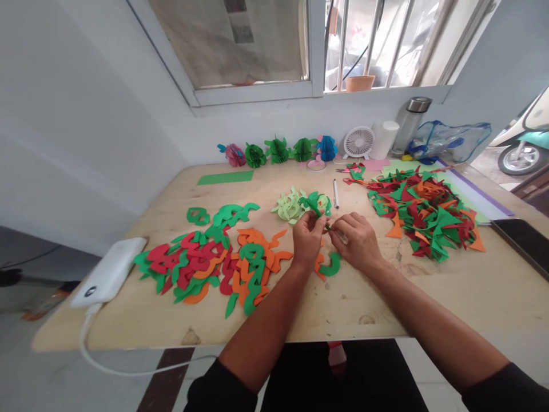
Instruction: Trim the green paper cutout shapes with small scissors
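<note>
Near the table's middle, my left hand is closed in a pinch on a dark green paper cutout, which sticks up above the fingers. My right hand meets it from the right, thumb and fingers pinched at the lower end of the same green paper; the fingertips partly hide that end. Just beyond the hands lies a pile of pale green paper cutouts. Below them, a curved green cutout rests on the wood beside an orange one.
Red, green and orange cutouts are heaped at left, near a white power bank with a cable. Paper scraps pile up at right by a phone. A pen, small fan and honeycomb paper figures stand farther back.
</note>
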Motion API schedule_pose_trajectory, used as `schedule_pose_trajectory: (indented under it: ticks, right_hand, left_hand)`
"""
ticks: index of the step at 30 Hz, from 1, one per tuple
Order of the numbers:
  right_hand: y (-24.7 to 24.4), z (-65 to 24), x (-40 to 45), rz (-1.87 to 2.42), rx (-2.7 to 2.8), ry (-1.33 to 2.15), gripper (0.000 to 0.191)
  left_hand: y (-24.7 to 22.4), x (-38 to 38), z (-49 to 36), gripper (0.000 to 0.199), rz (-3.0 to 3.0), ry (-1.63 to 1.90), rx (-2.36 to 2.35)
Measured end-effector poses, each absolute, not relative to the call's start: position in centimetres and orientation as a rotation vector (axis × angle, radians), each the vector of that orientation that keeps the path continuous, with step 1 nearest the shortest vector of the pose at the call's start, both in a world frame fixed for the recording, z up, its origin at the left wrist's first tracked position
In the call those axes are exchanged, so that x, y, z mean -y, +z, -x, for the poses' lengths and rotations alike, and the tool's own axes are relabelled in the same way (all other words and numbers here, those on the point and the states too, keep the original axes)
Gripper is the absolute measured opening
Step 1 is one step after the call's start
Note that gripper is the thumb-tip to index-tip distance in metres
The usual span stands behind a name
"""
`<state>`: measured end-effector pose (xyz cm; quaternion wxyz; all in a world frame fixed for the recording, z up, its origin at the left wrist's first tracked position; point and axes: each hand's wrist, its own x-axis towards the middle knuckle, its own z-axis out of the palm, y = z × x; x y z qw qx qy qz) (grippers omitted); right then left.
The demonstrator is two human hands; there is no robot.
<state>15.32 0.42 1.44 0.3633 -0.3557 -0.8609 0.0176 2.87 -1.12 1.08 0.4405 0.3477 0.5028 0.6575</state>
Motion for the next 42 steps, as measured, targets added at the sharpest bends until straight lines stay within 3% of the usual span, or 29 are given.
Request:
schedule_pose_trajectory:
  ticks: [13, 29, 42]
  right_hand:
    - [2.4, -16.3, -1.4, 1.083, 1.7, 0.854, 0.02]
    - [2.1, -16.2, -1.5, 1.105, 1.697, 0.853, 0.013]
    - [2.0, -16.4, -1.9, 1.138, 1.561, 1.09, 0.02]
  left_hand:
    - [0.7, 1.5, -3.4, 0.02, -1.063, 1.427, -1.153]
    - [0.8, 1.6, -3.4, 0.014, -1.213, 1.354, -1.124]
    - [1.6, 1.6, -2.8, 0.013, -0.914, 1.395, -1.176]
